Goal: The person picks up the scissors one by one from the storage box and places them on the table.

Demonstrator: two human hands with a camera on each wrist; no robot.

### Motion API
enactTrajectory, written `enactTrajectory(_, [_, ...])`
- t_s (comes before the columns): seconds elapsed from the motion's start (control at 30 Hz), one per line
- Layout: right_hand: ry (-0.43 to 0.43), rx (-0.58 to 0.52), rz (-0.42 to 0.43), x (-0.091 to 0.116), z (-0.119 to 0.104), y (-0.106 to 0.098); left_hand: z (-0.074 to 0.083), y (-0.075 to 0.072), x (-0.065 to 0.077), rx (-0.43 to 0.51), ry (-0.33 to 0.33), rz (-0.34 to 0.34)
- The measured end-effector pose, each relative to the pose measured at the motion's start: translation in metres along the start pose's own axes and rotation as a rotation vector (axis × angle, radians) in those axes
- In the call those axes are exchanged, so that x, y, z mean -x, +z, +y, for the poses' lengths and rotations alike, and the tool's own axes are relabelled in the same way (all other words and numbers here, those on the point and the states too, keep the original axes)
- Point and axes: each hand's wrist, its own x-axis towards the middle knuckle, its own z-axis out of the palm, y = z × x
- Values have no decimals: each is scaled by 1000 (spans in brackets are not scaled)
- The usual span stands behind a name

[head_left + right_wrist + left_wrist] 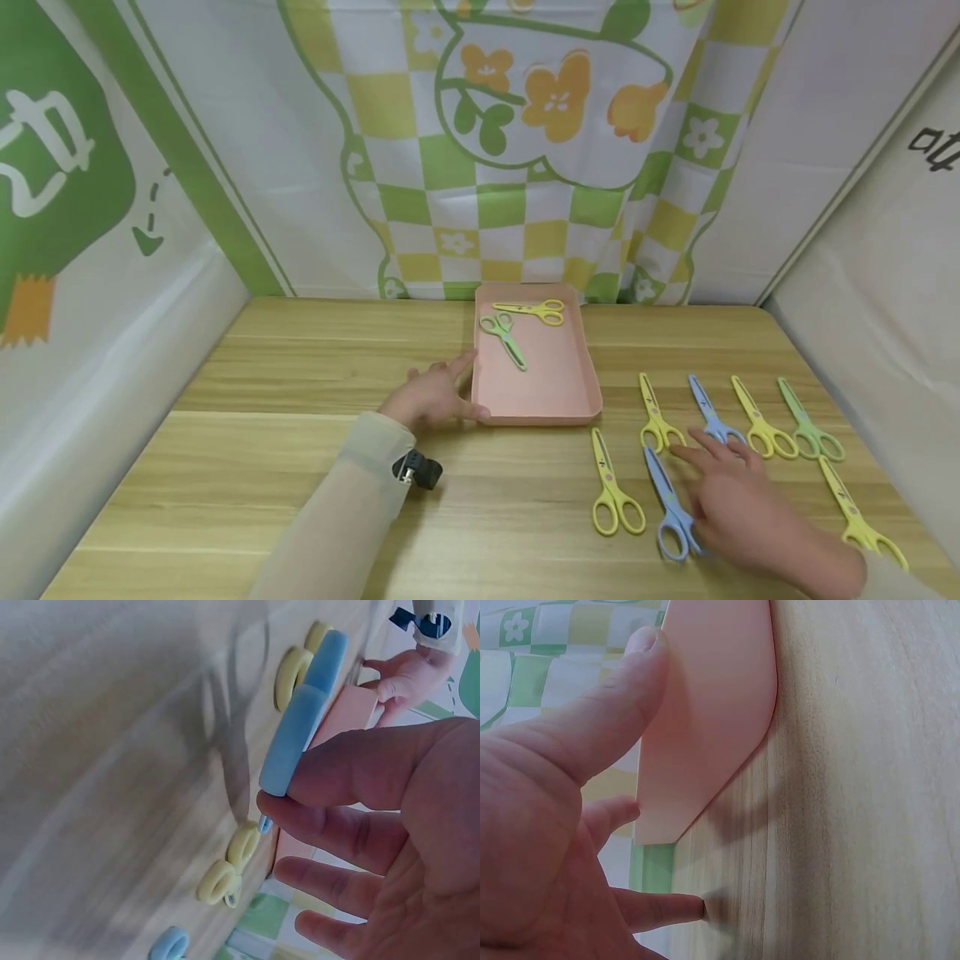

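Note:
My right hand [746,508] pinches a pair of blue scissors [667,496] by the handle between thumb and forefinger, its other fingers spread. In the right wrist view the handle loops of these blue scissors [292,742] stand edge-on above the table, their shadow falling beside them. With fingers spread, my left hand [435,396] is at the left side of a pink tray [540,408], the thumb at its near left corner. Inside the tray lie yellow scissors [536,312] and green scissors [506,340]. The left wrist view shows the thumb [622,712] against the tray wall [712,697].
Around my right hand lie more scissors: a yellow pair [613,492] at left, then yellow [655,417], blue [708,408], yellow [761,421] and green [810,425] pairs in a row behind. Another yellow pair [851,508] lies at right. A patterned curtain [525,200] hangs behind the wooden table [300,358].

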Motion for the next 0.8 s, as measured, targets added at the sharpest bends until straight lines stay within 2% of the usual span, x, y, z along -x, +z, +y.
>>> enactTrajectory(0.2, [-11, 16, -9, 6, -1, 5, -3, 1, -1, -3, 40, 12])
enactTrajectory(0.33, [-9, 21, -14, 8, -3, 7, -1, -1, 4, -6, 52, 13])
enactTrajectory(0.63, [-13, 61, -6, 9, -3, 9, 6, -3, 9, -9, 29, 7])
enactTrajectory(0.8, [-2, 86, -31, 9, -2, 8, 7, -4, 9, -15, 27, 7])
